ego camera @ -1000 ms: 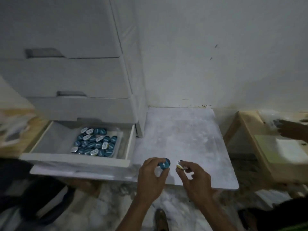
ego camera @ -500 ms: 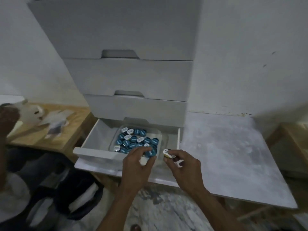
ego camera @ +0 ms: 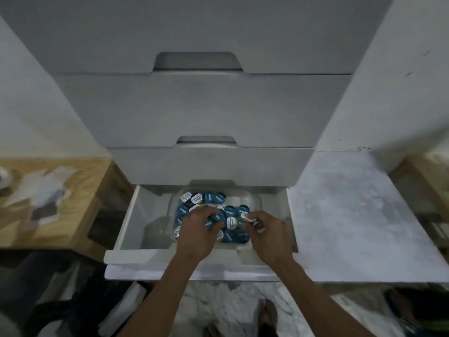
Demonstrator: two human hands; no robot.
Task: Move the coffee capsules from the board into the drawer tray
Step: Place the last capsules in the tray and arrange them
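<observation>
Both hands had been carried from the drawer's front edge to over the tray, each with a capsule.

The tall pale-grey drawer cabinet (ego camera: 204,113) was seen against a white wall, its lowest white drawer (ego camera: 136,222) pulled open above a white marbled board (ego camera: 349,215), on which no capsules were seen; wooden surfaces lay at either side. In the drawer sat the clear plastic tray (ego camera: 255,199), crowded with small round blue-and-white foil-lidded coffee capsules (ego camera: 213,197). The left hand (ego camera: 196,229) was curled round a blue capsule (ego camera: 217,217) above the heap, and the right hand (ego camera: 267,235) pinched a white-lidded capsule (ego camera: 244,216) at the tray's right side. The capsules were judged light, stiff-walled and smooth, with foil easily dented, best taken by the rim.
</observation>
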